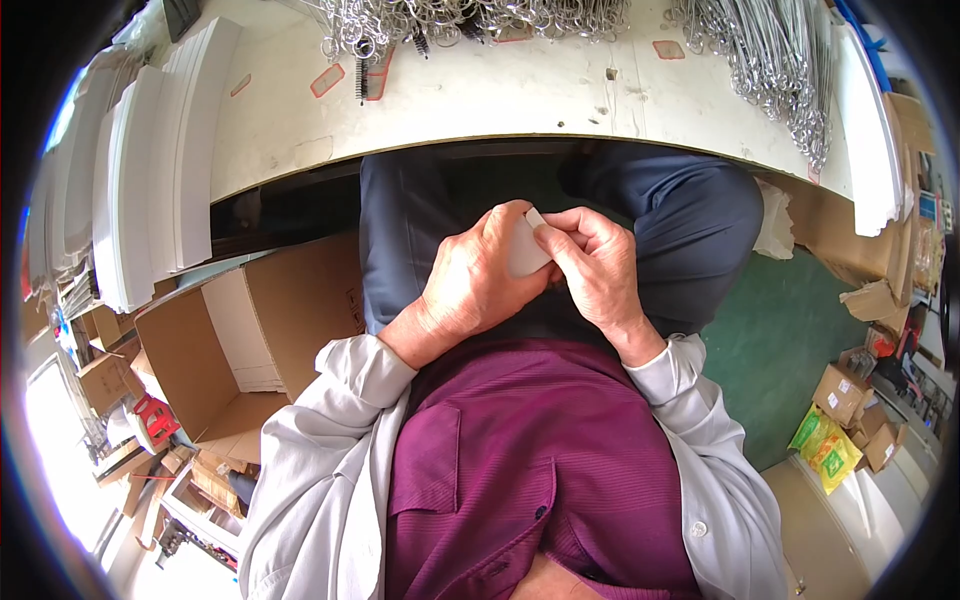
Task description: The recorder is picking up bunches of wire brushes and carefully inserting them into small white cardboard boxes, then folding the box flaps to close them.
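Above my lap, in front of the table edge, both hands meet on a small white piece (527, 250) that looks like paper or card. My left hand (482, 265) is closed around it from the left, with the thumb on top. From the right, my right hand (597, 262) pinches its upper edge between thumb and fingers. A narrow flap or corner sticks up between the two hands. Part of the piece, and several fingertips, are hidden.
A white table (430, 105) spans the far side. Looped metal wire pieces (480, 20) and a wire bundle (775, 75) lie on it. White card stacks (165, 160) stand left, above an open cardboard box (205, 345). A yellow-green bag (828, 450) lies lower right.
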